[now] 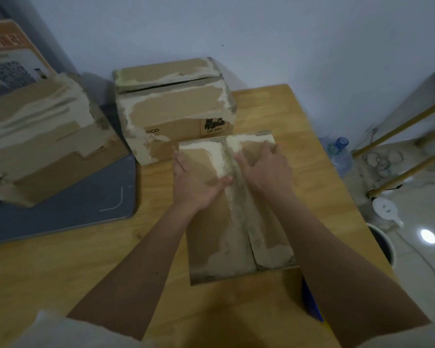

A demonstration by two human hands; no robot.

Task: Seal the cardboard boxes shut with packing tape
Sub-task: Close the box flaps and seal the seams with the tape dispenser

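Cardboard: our near box lies on the wooden table, both top flaps folded down and meeting along a middle seam.
Left hand: flat on the left flap, fingers straight and together, thumb by the seam.
Right hand: pressing the right flap near the far end, fingers spread and slightly bent.
Tape: we see no roll anywhere; old torn strips mark the flaps.
Risk: if we lift either hand to fetch tape, we judge the flaps may spring up and the seam gape.
Other boxes: the second box behind shows an open slit; a third box sits left.
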